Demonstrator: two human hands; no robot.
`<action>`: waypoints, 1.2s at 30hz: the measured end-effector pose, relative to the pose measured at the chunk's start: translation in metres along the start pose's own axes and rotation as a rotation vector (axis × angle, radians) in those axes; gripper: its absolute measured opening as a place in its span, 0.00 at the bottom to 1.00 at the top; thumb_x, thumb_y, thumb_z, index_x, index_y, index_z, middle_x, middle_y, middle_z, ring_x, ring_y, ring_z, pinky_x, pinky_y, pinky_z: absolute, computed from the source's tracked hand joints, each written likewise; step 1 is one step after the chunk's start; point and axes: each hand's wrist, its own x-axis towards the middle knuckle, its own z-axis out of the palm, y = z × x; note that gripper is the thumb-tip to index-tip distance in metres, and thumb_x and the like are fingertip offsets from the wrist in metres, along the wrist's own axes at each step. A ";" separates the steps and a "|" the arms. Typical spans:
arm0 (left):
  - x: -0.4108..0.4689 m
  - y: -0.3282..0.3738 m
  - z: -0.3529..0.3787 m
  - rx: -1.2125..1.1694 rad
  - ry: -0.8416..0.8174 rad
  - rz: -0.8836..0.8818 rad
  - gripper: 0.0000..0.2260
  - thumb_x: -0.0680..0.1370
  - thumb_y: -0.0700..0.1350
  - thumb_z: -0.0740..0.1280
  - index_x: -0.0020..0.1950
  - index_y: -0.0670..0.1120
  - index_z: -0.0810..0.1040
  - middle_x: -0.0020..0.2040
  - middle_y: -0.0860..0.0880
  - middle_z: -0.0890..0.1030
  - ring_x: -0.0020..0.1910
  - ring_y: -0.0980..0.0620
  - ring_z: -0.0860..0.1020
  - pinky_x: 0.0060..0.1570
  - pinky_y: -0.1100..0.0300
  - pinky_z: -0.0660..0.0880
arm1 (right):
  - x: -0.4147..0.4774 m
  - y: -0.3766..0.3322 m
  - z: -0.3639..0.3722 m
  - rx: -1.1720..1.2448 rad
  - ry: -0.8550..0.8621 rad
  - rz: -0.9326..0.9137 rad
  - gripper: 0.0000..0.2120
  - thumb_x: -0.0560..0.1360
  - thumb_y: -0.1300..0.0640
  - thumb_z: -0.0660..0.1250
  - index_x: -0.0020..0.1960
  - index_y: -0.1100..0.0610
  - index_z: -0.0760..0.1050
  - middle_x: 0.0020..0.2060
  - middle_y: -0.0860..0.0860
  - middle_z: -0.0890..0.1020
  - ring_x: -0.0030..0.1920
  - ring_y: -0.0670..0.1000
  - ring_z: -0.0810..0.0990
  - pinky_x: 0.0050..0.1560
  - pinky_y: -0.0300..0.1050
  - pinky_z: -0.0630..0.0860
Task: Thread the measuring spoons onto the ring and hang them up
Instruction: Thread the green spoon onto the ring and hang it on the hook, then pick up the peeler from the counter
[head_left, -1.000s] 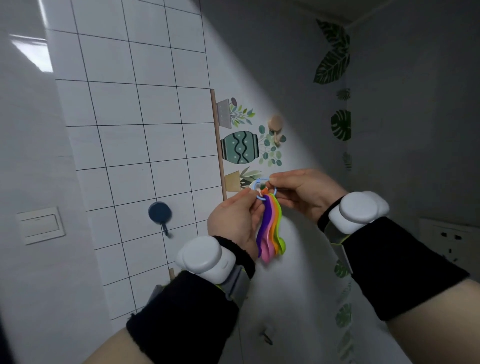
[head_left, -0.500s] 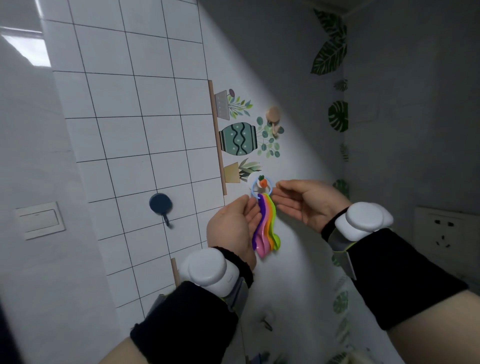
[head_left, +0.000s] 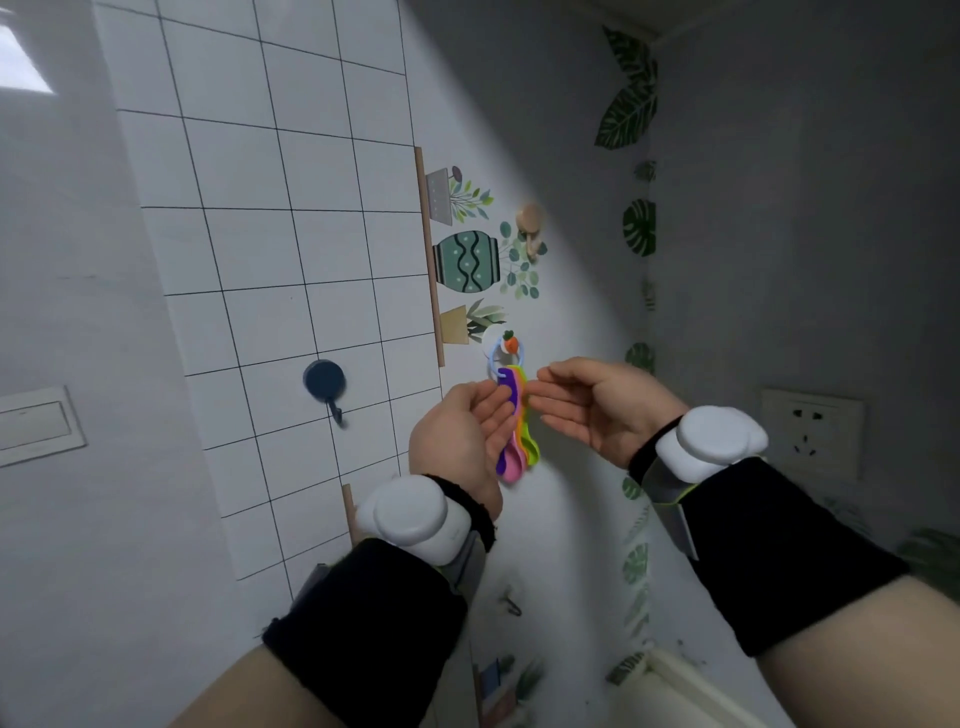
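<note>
A bunch of coloured measuring spoons in purple, pink, orange and green hangs down the white wall from a pale blue ring. The ring sits over a small wall hook with a carrot ornament. My left hand is beside the spoons on their left, fingers straight and apart, fingertips close to the handles. On their right my right hand is open, palm up, fingertips near the handles. Neither hand grips the bunch.
A dark round hook is fixed to the tiled wall on the left. A wooden peg juts out above the plant stickers. A wall socket is at right, a light switch at far left. A small metal hook is lower down.
One second ago both hands pinched the ring and spoons below the hook. The ring went up onto the carrot hook, and both hands have let go and opened.
</note>
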 end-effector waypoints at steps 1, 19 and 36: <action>-0.001 -0.001 0.001 0.001 -0.009 -0.002 0.09 0.76 0.42 0.61 0.42 0.40 0.78 0.41 0.45 0.83 0.40 0.52 0.82 0.38 0.64 0.79 | -0.003 0.000 0.000 -0.008 0.014 -0.007 0.07 0.74 0.56 0.64 0.40 0.57 0.78 0.32 0.51 0.86 0.32 0.46 0.84 0.31 0.37 0.80; -0.031 -0.046 0.030 0.072 -0.242 -0.173 0.08 0.75 0.41 0.62 0.40 0.41 0.78 0.38 0.45 0.82 0.38 0.52 0.81 0.37 0.64 0.77 | -0.079 0.017 -0.038 -0.053 0.352 -0.080 0.06 0.74 0.56 0.63 0.42 0.56 0.77 0.32 0.48 0.86 0.32 0.44 0.84 0.32 0.36 0.78; -0.053 -0.156 0.035 0.152 -0.424 -0.536 0.08 0.75 0.41 0.62 0.41 0.40 0.78 0.37 0.45 0.83 0.37 0.51 0.82 0.34 0.64 0.77 | -0.153 0.075 -0.105 -0.010 0.761 -0.035 0.06 0.73 0.59 0.63 0.42 0.58 0.78 0.34 0.51 0.85 0.36 0.48 0.82 0.39 0.40 0.78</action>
